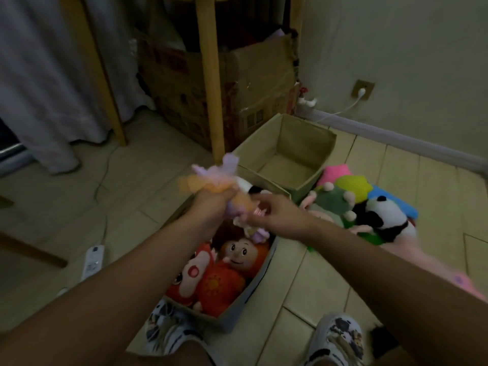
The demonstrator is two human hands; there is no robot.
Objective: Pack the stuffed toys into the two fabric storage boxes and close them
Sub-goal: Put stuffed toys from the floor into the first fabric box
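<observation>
My left hand [215,204] grips a small purple and orange stuffed toy [211,178], blurred by motion, above the near fabric box [245,297]. My right hand [274,212] pinches the toy's lower pink end. The near box holds several toys, among them an orange doll with a face [239,253] and a red plush [219,289]. The far fabric box [285,154] stands open with nothing inside. A pile of toys lies on the floor to the right, including a panda [385,217], a green plush [332,204], a yellow-green star [353,186] and a pink one [335,173].
A wooden table leg [211,75] and a worn cardboard box [237,83] stand behind the far box. A white power strip [92,260] with its cable lies on the tiles at left. A curtain [45,75] hangs at left; a wall socket [363,89] is at right.
</observation>
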